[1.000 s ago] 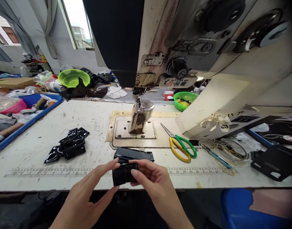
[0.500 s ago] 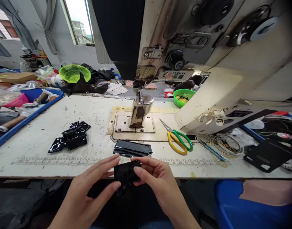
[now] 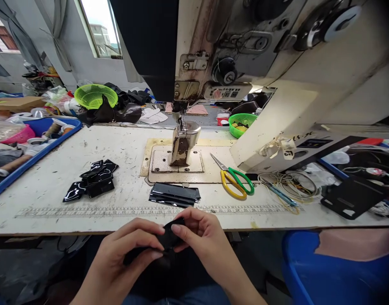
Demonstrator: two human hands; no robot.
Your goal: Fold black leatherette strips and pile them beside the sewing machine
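Head view: at lower centre I see a small black piece (image 3: 170, 238) slanting up rightward, its long axis unclear to me, the left hand (image 3: 126, 250) pinching its lower-left side, the right hand (image 3: 210, 245) its upper-right, neither nearer.

our hands (image 3: 110, 254) (image 3: 207, 241) crowding lower centre, open lane centre-left between black pieces (image 3: 99, 176) and strips (image 3: 174, 193), sewing machine (image 3: 308, 84) blocking upper right

Machine post (image 3: 183, 146) on the table (image 3: 48, 182)!
Scissors (image 3: 233, 178) right, pile (image 3: 99, 180) left, strips (image 3: 174, 195) in front; nearest, a patch (image 3: 169, 238) between left hand (image 3: 118, 250) and right hand (image 3: 203, 237).
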